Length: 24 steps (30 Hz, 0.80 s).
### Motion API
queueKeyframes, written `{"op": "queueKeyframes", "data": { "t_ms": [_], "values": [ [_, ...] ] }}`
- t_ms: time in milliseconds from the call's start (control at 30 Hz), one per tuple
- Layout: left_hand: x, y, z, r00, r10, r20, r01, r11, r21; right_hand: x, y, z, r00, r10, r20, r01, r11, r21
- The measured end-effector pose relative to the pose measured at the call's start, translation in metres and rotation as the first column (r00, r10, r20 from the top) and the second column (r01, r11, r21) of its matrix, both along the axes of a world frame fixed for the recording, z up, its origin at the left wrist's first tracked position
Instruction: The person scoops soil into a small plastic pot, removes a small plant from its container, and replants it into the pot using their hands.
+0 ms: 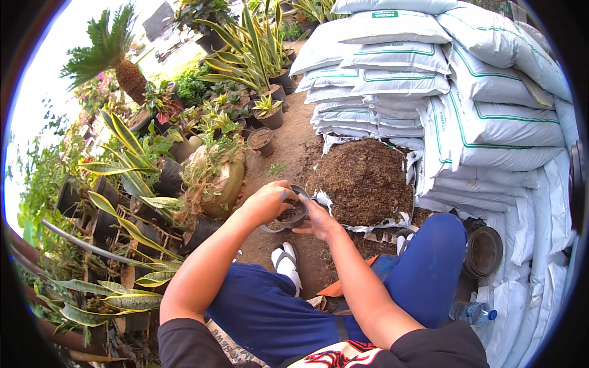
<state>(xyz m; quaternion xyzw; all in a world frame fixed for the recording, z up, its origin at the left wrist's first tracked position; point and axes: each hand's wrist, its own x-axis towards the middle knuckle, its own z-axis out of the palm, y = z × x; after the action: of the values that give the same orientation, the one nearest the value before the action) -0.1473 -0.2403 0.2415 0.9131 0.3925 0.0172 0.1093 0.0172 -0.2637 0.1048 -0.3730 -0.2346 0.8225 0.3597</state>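
Note:
In front of me, above the ground, is a small dark plant pot (299,219) with soil inside. My right hand (318,222) wraps round its right side, gripping it. Over the pot's mouth bends my left hand (273,201), its fingers curled down inside the near rim; what they pinch, if anything, is hidden. Below the pot a pale curved rim (273,228) shows in part. Just beyond my hands rises a heap of brown soil (366,178), lying on torn white sacking.
White sacks (399,83) are stacked high behind and right of the heap. Stacked dark pots (483,251) and a plastic bottle (472,313) stand by my right knee. Potted snake plants (132,178) crowd the left; a small soil-filled pot (261,141) stands beyond my left hand.

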Motion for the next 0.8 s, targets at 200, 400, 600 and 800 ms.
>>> {"op": "queueKeyframes", "data": {
  "t_ms": [200,400,600,800],
  "values": [
    [-0.021,0.028,-0.026,0.985,0.099,-0.142,-0.138,0.943,-0.301,-0.006,0.013,-0.008,0.996,0.033,-0.081,-0.035,0.999,-0.021],
    [-0.026,0.051,-0.049,0.968,0.128,-0.217,-0.196,0.922,-0.333,-0.010,0.026,-0.014,0.998,-0.021,-0.054,0.021,1.000,-0.002],
    [-0.034,0.062,-0.060,0.920,0.114,-0.375,-0.259,0.895,-0.363,-0.019,0.024,-0.034,0.988,-0.034,-0.151,0.032,0.999,-0.015],
    [-0.026,0.069,-0.053,0.900,0.171,-0.402,-0.318,0.887,-0.335,-0.020,0.033,-0.036,0.977,-0.044,-0.207,0.045,0.999,-0.002]
  ]
}}
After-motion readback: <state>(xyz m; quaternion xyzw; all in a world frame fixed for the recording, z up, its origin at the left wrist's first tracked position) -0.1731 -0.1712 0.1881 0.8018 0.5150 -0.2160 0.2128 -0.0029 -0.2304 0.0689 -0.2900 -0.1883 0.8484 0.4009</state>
